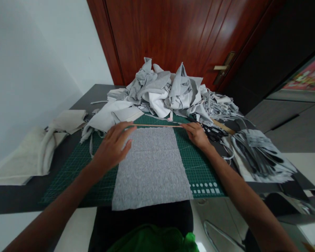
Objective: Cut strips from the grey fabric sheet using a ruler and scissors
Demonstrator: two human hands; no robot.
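A grey fabric piece [152, 164] lies flat on the green cutting mat [199, 161], its near edge hanging past the table's front. Along its far edge runs a thin wooden ruler [157, 125], seen nearly edge-on. My left hand [115, 143] is over the fabric's far left corner, fingers stretched apart, with fingertips at the ruler's left end; whether they press on it I cannot tell. At the other end, my right hand [195, 134] has its fingers closed on the ruler, just beyond the fabric's right corner.
A heap of grey and white cloth scraps [162, 91] stands behind the mat. Black-handled scissors [215, 133] lie right of my right hand, near folded grey cloth [259, 154]. Cream cloth [28, 154] lies at left. A wooden door [168, 35] is behind the table.
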